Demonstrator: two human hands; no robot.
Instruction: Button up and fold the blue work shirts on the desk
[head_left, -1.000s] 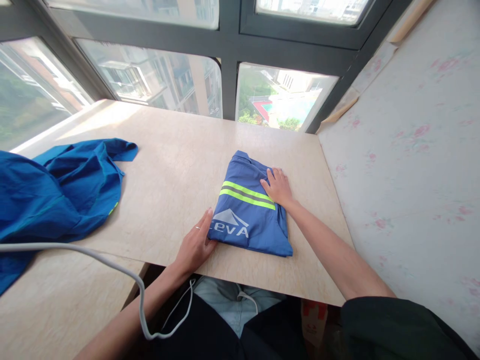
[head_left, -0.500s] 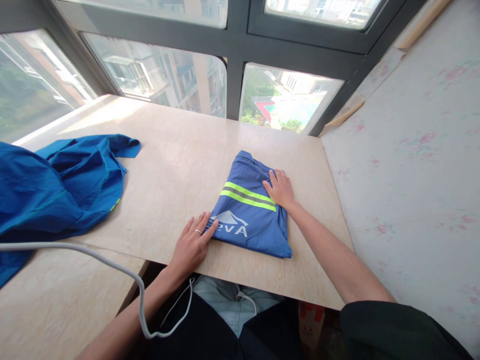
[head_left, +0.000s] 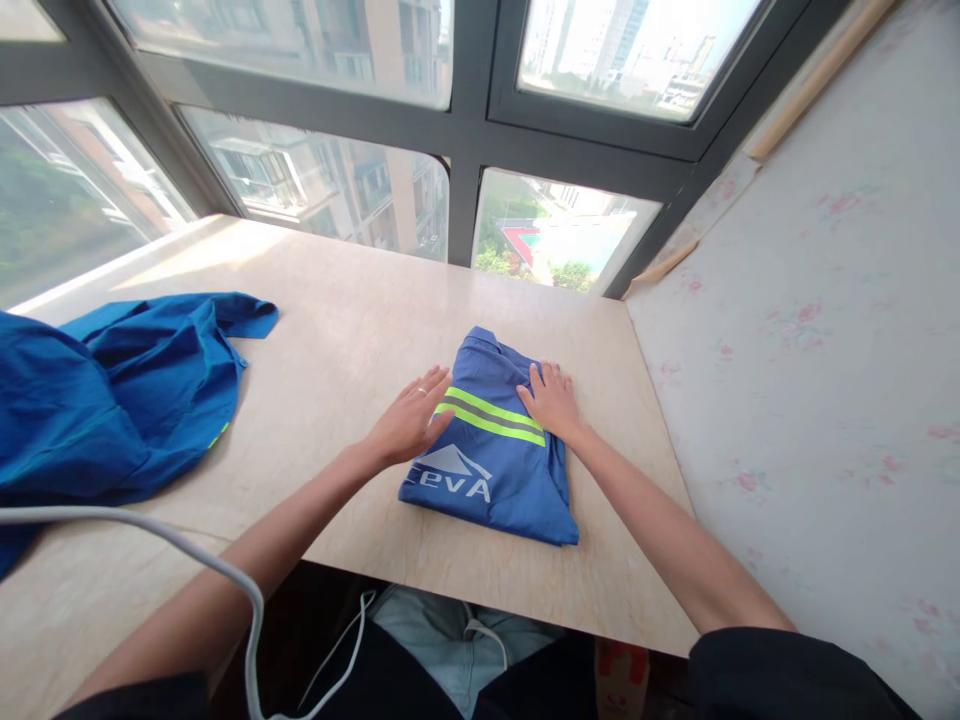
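Observation:
A folded blue work garment (head_left: 480, 515) lies on the pale marbled tabletop (head_left: 337, 290), with a yellow-and-grey reflective stripe across it and grey printed letters near its front edge. My left hand (head_left: 411, 415) is at the garment's left edge beside the stripe, fingers stretched out and thumb apart; whether it presses on the cloth I cannot tell. On the upper right of the garment my right hand (head_left: 551, 398) rests flat with fingers spread. Neither hand grips the cloth.
A crumpled brighter blue garment (head_left: 142, 390) lies at the left. A grey-white cable (head_left: 187, 550) crosses the lower left in front of my left forearm. Windows (head_left: 315, 190) rise behind the table, and a flowered wall (head_left: 810, 360) borders it on the right.
My left hand has moved from the garment's lower left corner up its left edge to the stripe, uncovering that corner. My right hand stays on the upper right. The view has tilted slightly upward.

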